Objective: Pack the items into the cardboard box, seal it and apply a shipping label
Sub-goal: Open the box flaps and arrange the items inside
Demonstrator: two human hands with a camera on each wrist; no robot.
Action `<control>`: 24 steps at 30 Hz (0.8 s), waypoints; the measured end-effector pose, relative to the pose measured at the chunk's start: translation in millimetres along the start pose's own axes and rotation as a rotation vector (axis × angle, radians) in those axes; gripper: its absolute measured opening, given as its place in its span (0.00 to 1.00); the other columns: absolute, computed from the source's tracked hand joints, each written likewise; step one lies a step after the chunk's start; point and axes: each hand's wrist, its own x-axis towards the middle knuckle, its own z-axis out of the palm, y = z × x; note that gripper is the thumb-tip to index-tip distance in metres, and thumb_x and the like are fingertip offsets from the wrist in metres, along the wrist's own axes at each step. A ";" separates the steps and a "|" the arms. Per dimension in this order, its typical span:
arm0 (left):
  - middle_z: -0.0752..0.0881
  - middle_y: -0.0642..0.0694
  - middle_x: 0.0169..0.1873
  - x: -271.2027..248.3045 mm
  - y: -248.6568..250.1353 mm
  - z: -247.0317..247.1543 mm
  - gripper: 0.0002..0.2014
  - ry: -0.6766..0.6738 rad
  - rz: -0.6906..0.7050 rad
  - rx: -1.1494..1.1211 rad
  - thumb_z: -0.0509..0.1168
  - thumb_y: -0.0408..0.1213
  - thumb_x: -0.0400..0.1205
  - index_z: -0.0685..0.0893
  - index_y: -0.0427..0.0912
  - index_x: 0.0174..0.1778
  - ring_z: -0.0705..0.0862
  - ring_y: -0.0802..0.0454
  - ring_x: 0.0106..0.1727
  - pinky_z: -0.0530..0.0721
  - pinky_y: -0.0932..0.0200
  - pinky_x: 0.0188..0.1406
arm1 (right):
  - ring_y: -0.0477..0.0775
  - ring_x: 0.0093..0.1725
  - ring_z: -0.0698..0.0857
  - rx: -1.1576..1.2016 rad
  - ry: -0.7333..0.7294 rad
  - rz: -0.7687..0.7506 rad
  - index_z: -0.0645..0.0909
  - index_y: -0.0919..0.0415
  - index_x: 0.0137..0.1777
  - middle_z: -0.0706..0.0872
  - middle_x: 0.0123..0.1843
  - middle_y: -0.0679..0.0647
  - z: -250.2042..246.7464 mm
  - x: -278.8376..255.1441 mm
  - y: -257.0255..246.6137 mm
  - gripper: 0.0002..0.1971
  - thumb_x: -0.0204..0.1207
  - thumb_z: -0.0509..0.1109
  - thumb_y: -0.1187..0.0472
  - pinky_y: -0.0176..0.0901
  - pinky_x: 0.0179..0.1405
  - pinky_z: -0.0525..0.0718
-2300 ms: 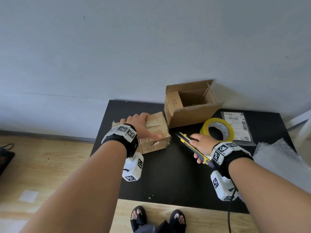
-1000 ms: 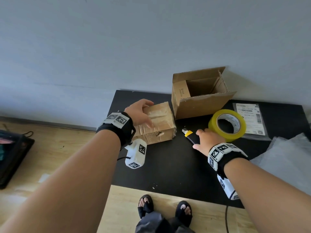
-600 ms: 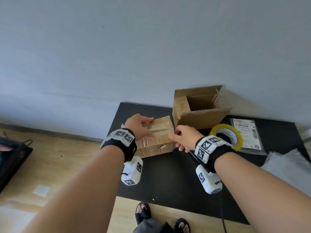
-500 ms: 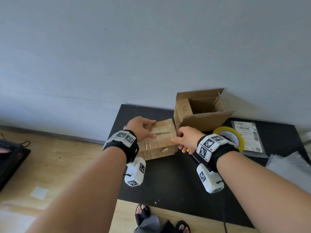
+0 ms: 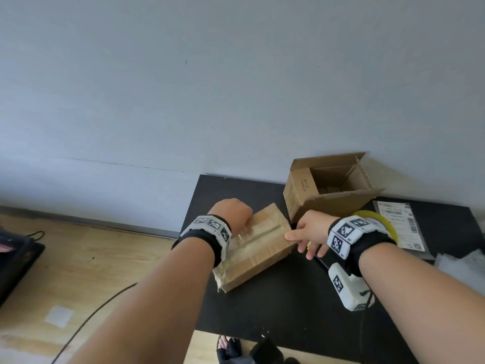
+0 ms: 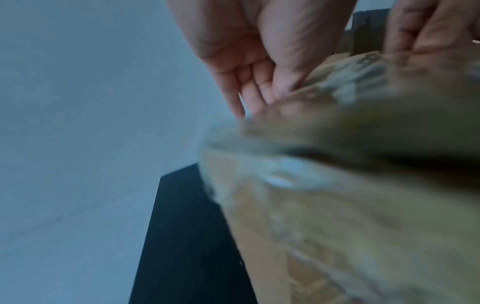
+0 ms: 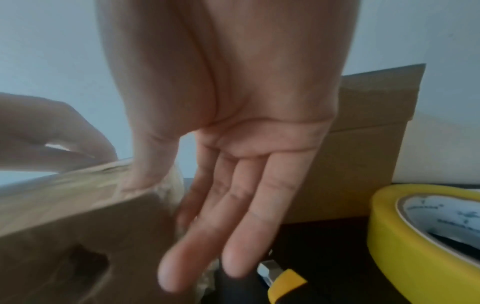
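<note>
Taped box (image 5: pixel 258 248) on the black table (image 5: pixel 288 306), near its left edge, in front of the open box (image 5: pixel 328 195) by the wall. Left hand (image 5: pixel 232 215) on top of taped box, fingers (image 6: pixel 259 90) curled onto the far top edge, pressing there; grip not closed around anything, as far as visible. Right hand (image 5: pixel 309 231) at the right end of taped box, thumb on its upper corner, other fingers (image 7: pixel 249 222) straight and apart, holding nothing. Yellow-black knife (image 7: pixel 281 280) flat on table just under right fingers. Tape roll (image 7: pixel 426 232) beside right wrist, label (image 5: pixel 402 225) flat beyond it. Clear plastic (image 5: pixel 464 269) at right edge.
</note>
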 end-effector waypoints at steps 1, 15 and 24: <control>0.84 0.43 0.58 1.0 -4.5 3.2 0.15 -0.018 0.000 -0.014 0.55 0.29 0.83 0.82 0.44 0.62 0.83 0.43 0.59 0.82 0.49 0.56 | 0.53 0.37 0.91 0.011 0.016 -0.003 0.81 0.65 0.57 0.91 0.47 0.55 1.4 -0.4 -0.9 0.21 0.79 0.67 0.45 0.49 0.45 0.89; 0.83 0.49 0.51 6.5 16.4 -13.0 0.33 -0.098 0.058 -0.080 0.75 0.55 0.68 0.74 0.46 0.66 0.83 0.48 0.51 0.85 0.51 0.50 | 0.58 0.39 0.93 0.006 0.097 0.118 0.81 0.68 0.55 0.88 0.47 0.62 5.5 7.0 -41.9 0.08 0.79 0.67 0.66 0.54 0.52 0.89; 0.85 0.43 0.50 7.1 46.2 -27.3 0.18 -0.095 0.018 -0.025 0.64 0.42 0.80 0.77 0.40 0.64 0.84 0.43 0.52 0.82 0.53 0.43 | 0.59 0.44 0.92 0.081 0.086 0.139 0.76 0.63 0.61 0.90 0.48 0.58 5.5 7.3 -40.0 0.12 0.79 0.65 0.64 0.50 0.52 0.89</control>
